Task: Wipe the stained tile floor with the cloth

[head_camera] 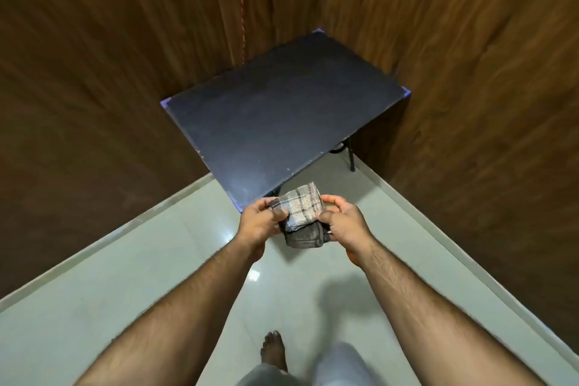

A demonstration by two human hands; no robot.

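Observation:
A folded grey checked cloth (302,213) is held up in front of me, well above the pale green tile floor (125,276). My left hand (260,222) grips its left side and my right hand (344,222) grips its right side. The cloth's lower part hangs dark between the two hands. The floor is glossy with light reflections; I cannot make out a stain on it.
A dark blue table (282,110) stands in the corner just beyond my hands, its near corner under the cloth. Brown wood-grain walls (94,72) close in left and right. My bare foot (274,351) is on the floor below.

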